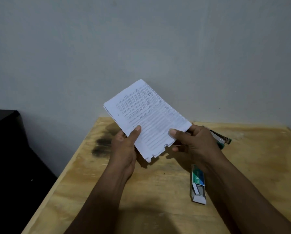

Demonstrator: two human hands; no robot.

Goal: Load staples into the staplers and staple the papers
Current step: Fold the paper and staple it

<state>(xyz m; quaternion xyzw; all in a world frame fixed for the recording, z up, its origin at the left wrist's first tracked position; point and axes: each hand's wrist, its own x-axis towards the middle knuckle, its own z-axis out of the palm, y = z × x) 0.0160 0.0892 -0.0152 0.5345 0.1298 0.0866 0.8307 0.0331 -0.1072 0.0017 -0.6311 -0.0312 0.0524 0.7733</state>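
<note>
Left grip and right grip pinch the paper stack, held just left of the stapler; aligning seems in hand, and stapling next needs the right grip freed.

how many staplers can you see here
1. The stapler shows at the far right of the table, partly hidden behind the right hand. Another could be out of sight behind the hands or the held papers.
</note>
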